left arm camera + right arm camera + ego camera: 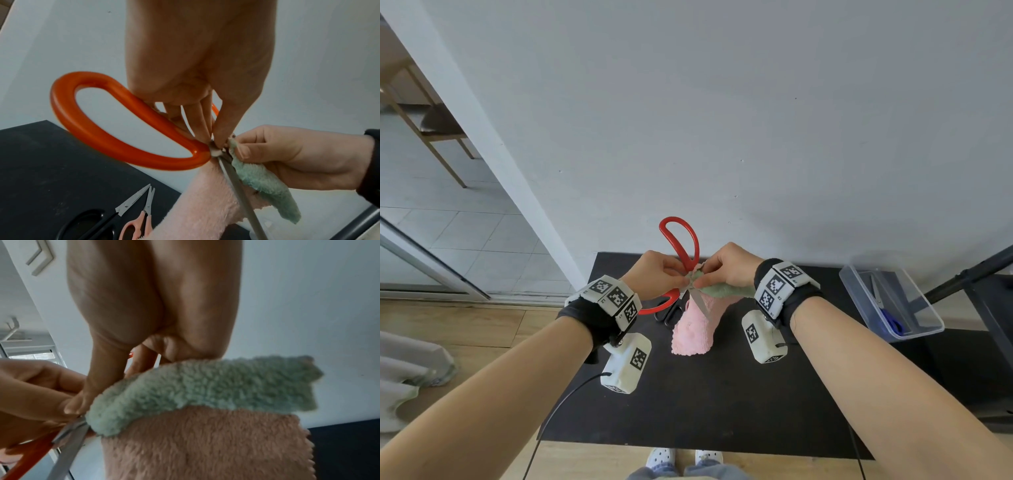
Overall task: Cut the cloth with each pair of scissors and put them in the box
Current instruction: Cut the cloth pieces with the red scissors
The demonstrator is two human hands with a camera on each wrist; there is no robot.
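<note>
At the bottom of the head view the person's shoes stand at the edge of a black surface (722,404). Up the middle of the frame, the cloth (695,329) hangs pink with a green strip along its top, its lower end reaching the surface. The right hand (729,269) pinches the green edge between thumb and curled fingers, probably to keep the fabric taut for the blades. The left hand (659,279) has its fingers curled together near the pivot of the red scissors (681,246), not through the loops; one loop stands up above the hands, so this looks like lining up or freeing the blades rather than a working stroke. The steel blades point down across the cloth. Just left of the cloth, black scissors (96,225) and pink scissors (139,220) lie on the surface, seemingly waiting their turn. At centre right, the clear box (890,301) already holds blue scissors (890,318).
</note>
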